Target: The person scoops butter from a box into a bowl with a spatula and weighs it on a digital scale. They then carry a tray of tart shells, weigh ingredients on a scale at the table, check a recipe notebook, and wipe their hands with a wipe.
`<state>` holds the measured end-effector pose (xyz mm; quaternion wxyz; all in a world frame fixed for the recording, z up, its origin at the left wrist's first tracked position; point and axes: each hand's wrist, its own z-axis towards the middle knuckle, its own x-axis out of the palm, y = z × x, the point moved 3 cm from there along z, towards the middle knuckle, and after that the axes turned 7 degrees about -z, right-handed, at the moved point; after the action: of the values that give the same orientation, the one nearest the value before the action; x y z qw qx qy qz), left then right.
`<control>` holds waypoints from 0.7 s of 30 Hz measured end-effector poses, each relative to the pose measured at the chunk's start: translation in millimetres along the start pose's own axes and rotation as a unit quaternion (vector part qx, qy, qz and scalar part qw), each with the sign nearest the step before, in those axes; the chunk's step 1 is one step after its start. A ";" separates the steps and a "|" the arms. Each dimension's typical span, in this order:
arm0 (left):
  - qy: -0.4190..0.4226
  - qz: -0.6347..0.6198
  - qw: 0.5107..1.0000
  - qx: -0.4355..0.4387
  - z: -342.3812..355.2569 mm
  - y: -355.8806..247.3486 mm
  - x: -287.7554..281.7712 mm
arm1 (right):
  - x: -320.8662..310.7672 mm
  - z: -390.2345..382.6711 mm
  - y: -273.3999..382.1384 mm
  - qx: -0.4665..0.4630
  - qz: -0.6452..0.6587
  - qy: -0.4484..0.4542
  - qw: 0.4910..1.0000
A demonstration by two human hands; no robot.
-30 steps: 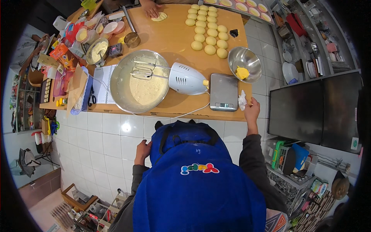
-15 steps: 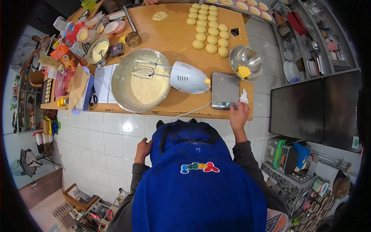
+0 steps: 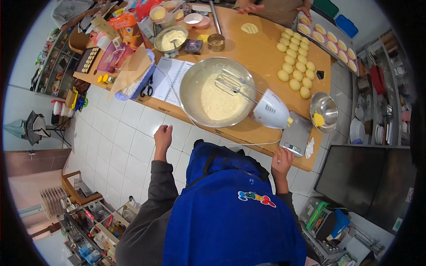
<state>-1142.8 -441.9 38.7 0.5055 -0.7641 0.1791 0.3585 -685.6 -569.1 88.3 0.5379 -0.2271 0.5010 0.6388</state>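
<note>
My right hand (image 3: 282, 160) is at the near edge of a flat silver kitchen scale (image 3: 298, 133), fingers apart by its small display and holding nothing. In front of my apron, over the floor, my left hand (image 3: 163, 139) is raised and empty, its fingers loosely curled with a gap at the thumb. A white hand mixer (image 3: 271, 109) lies across the rim of a large metal mixing bowl (image 3: 188, 95), its beaters (image 3: 228, 83) above pale batter (image 3: 217, 99). Right of the scale, a small steel bowl (image 3: 327, 105) holds a yellow lump (image 3: 318, 119).
Several dough balls (image 3: 296, 73) sit in rows on the table (image 3: 262, 48). A spiral notebook (image 3: 171, 75) and a blue box (image 3: 128, 86) lie left of the mixing bowl. A crumpled tissue (image 3: 309, 147) is beside the scale. Another person's hand (image 3: 251, 8) shows at the far edge.
The view has turned, so the table now slants down to the right. My left hand has lifted forward from beside my apron. My right hand stays by the scale's near edge.
</note>
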 end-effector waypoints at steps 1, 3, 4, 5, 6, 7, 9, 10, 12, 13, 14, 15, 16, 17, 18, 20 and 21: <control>-0.022 -0.044 0.999 0.016 12.0 -5.6 -3.4 | 1.6 -2.0 6.0 -0.003 -0.001 0.001 1.000; -0.045 -0.088 0.995 0.034 29.9 -22.8 -11.0 | 5.6 -8.4 18.5 0.006 -0.005 -0.021 1.000; -0.038 -0.085 0.994 0.056 33.8 -37.8 -16.7 | 7.7 -11.6 26.8 0.008 -0.016 -0.014 1.000; -0.029 -0.081 0.993 0.078 39.4 -47.8 -20.1 | 9.4 -16.0 36.0 0.008 -0.017 -0.014 1.000; -0.028 -0.082 0.993 0.078 49.4 -46.2 -18.4 | 12.3 -20.8 44.8 0.016 -0.021 -0.013 1.000; -0.041 -0.040 0.988 0.143 58.5 -42.8 -16.4 | 15.8 -25.1 55.0 0.023 -0.024 -0.012 0.999; -0.047 0.002 0.977 0.207 73.8 -44.2 -13.8 | 23.8 -35.2 77.5 0.051 -0.018 0.010 0.999; -0.036 0.018 0.966 0.257 79.9 -50.8 -12.2 | 28.2 -40.0 88.2 0.077 -0.012 0.029 0.997; -0.020 0.031 0.950 0.311 92.0 -65.3 -11.1 | 40.6 -51.7 107.6 0.098 -0.003 0.032 0.995; -0.014 0.049 0.937 0.346 96.0 -74.5 -12.3 | 48.1 -57.0 116.8 0.116 0.008 0.036 0.993; -0.008 0.066 0.922 0.381 100.0 -82.0 -12.9 | 53.8 -60.7 128.4 0.119 -0.001 0.030 0.992; -0.002 0.065 0.921 0.384 105.8 -86.3 -12.4 | 59.2 -63.7 139.2 0.125 -0.004 0.028 0.992; 0.012 0.088 0.915 0.395 111.7 -89.8 -10.3 | 65.3 -66.7 148.7 0.151 0.021 0.039 0.988; 0.027 0.111 0.907 0.405 117.7 -91.0 -8.3 | 70.7 -69.9 158.1 0.178 0.046 0.049 0.982; 0.045 0.119 0.903 0.411 124.9 -87.2 -4.5 | 74.3 -73.0 168.5 0.183 0.042 0.047 0.981; 0.060 0.141 0.895 0.418 130.6 -94.2 -7.3 | 82.3 -77.0 185.5 0.196 0.021 0.061 0.979; 0.070 0.165 0.890 0.420 132.7 -97.2 -7.1 | 87.0 -80.9 191.5 0.202 0.018 0.058 0.978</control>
<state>-1134.5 -281.8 75.7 0.6987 -0.4629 0.4716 0.2740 -908.6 -585.2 60.0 0.5316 -0.1415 0.6536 0.5198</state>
